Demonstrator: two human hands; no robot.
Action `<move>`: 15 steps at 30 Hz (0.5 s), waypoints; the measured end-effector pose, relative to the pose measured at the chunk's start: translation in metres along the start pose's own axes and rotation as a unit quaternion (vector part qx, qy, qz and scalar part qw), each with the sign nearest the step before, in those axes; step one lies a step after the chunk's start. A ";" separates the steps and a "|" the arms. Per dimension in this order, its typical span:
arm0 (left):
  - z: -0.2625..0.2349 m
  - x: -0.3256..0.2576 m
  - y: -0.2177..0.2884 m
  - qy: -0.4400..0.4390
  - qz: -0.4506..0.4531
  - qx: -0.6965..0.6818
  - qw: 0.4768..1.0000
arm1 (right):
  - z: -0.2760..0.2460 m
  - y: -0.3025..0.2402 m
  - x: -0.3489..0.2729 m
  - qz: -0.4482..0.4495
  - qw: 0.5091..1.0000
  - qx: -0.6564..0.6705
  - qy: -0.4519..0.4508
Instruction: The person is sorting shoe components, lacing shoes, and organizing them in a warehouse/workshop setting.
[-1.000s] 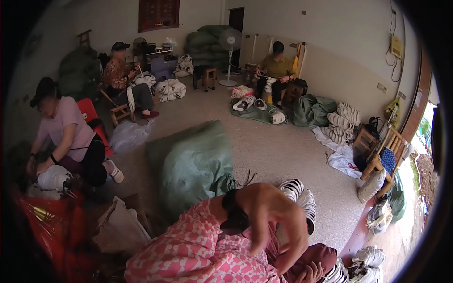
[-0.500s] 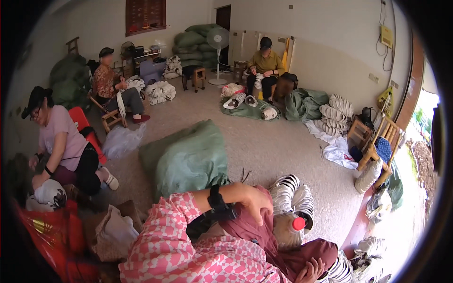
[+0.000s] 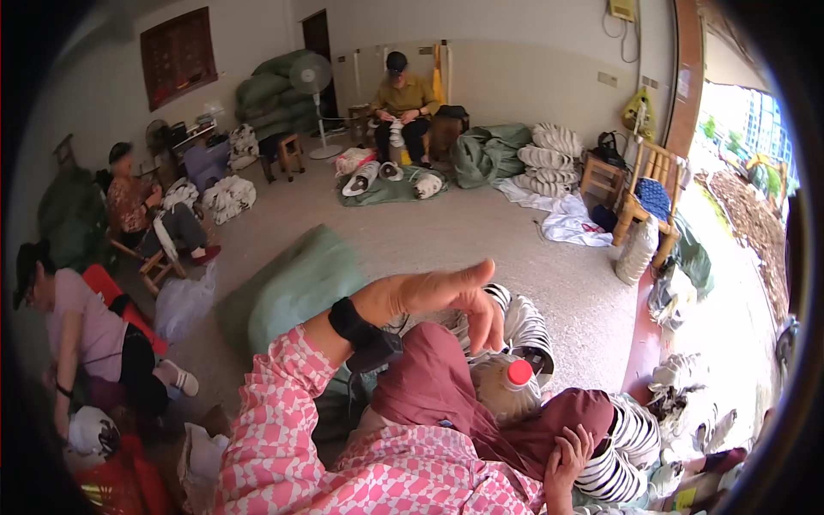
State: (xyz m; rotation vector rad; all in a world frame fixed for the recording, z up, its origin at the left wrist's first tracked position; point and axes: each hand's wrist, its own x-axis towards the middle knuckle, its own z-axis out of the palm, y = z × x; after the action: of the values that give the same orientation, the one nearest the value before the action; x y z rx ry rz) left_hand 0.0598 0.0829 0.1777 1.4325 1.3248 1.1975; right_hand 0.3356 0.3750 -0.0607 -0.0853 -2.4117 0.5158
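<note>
My left hand hovers above my left knee, which is covered in maroon cloth. Its thumb is stretched out to the side and its bent fingers point down, with nothing in them. My right hand lies on my right knee, fingers slightly spread over the cloth. Between my knees stands a translucent bottle with a red cap, near my left fingertips. Beyond it lie nested stacks of white, black-edged pieces. Another black-and-white striped stack sits beside my right knee.
A large green sack stands ahead on the left. One person bends at the left, and two others sit farther back. A bamboo chair and white stacked bundles are by the doorway at right.
My left hand has risen off my left knee and its thumb now sticks out. My right hand stays on the right knee. The view has turned rightward, and the person at left bends lower.
</note>
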 end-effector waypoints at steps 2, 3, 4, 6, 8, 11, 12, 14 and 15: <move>-0.020 0.015 -0.001 -0.020 0.009 -0.015 1.000 | 0.001 0.001 -0.002 0.012 1.000 -0.009 0.002; -0.029 0.023 0.003 0.042 -0.031 -0.009 0.999 | -0.001 0.000 -0.001 0.012 1.000 -0.009 0.000; -0.039 0.031 0.006 0.104 -0.070 -0.002 0.992 | -0.002 -0.002 0.000 0.011 1.000 -0.009 -0.002; -0.055 0.046 0.012 0.189 -0.053 0.016 0.980 | -0.003 -0.001 0.000 0.017 1.000 -0.008 0.001; -0.076 0.059 0.013 0.275 -0.037 0.034 0.960 | -0.003 0.000 0.001 0.011 1.000 -0.004 -0.002; -0.109 0.071 0.012 0.362 -0.024 0.013 0.932 | -0.004 -0.001 0.002 0.015 1.000 0.001 0.003; -0.115 0.077 0.015 0.362 -0.024 0.014 0.932 | -0.004 -0.001 0.003 0.016 1.000 0.001 0.005; -0.126 0.093 0.018 0.382 -0.020 -0.005 0.924 | -0.005 0.000 0.002 0.018 1.000 0.001 0.004; -0.126 0.104 0.023 0.378 -0.010 -0.003 0.926 | -0.005 0.000 0.002 0.019 1.000 -0.001 0.004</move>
State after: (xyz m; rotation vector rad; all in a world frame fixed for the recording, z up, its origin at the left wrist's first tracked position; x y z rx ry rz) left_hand -0.0598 0.1801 0.2366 0.9584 1.8219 1.8361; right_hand 0.3378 0.3772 -0.0560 -0.1328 -2.4075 0.5303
